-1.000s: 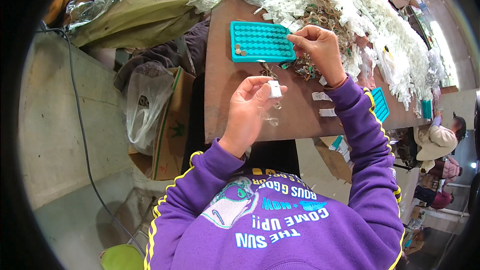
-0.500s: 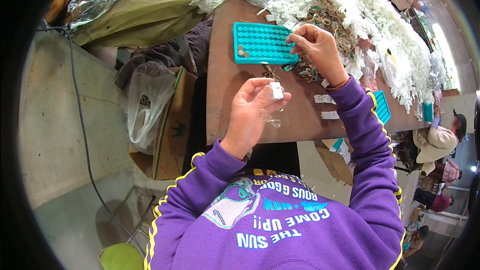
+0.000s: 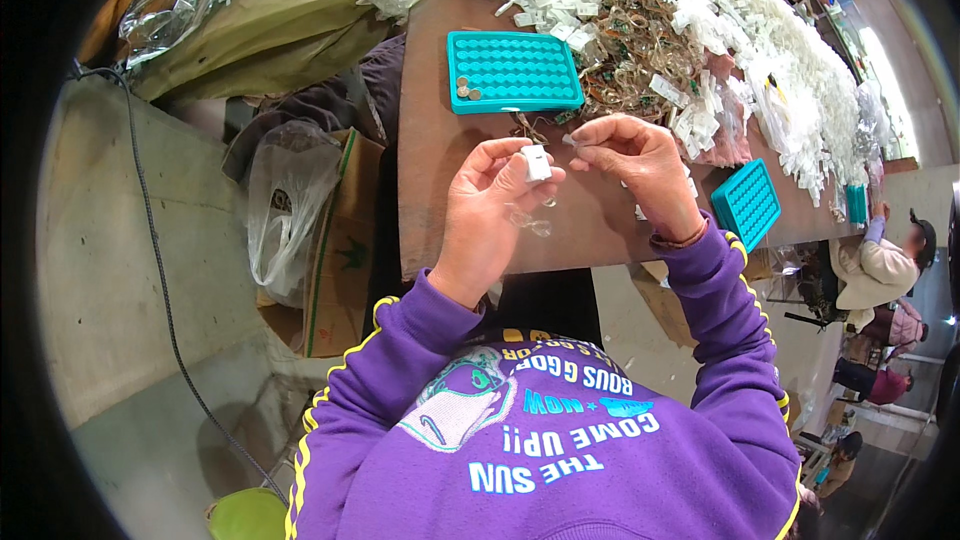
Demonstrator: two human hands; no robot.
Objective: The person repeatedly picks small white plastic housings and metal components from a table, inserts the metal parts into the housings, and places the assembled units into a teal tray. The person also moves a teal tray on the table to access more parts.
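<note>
My left hand (image 3: 485, 205) grips a small white plastic case (image 3: 537, 162) between thumb and fingers, above the near part of the brown table. Clear loops, perhaps thin wire or cord (image 3: 530, 224), dangle below that hand. Just right of the case, my right hand (image 3: 640, 165) is closed in a pinch on a tiny pale piece (image 3: 569, 140), too small to name. The two hands are close together but apart. Beyond them lies a teal tray (image 3: 515, 105) with rows of pockets. Several small round discs (image 3: 464, 90) sit in its near left corner.
A tangle of thin wires (image 3: 640, 50) lies right of the tray, backed by a large heap of white pieces (image 3: 740, 0). A second teal tray (image 3: 748, 205) rests by my right forearm. A cardboard box (image 3: 345, 240) with a plastic bag stands left of the table (image 3: 430, 160). Co-workers sit at far right.
My right hand has come back from the teal tray toward the white case, pinching a tiny piece. My left hand still holds the case. The view has shifted slightly.
</note>
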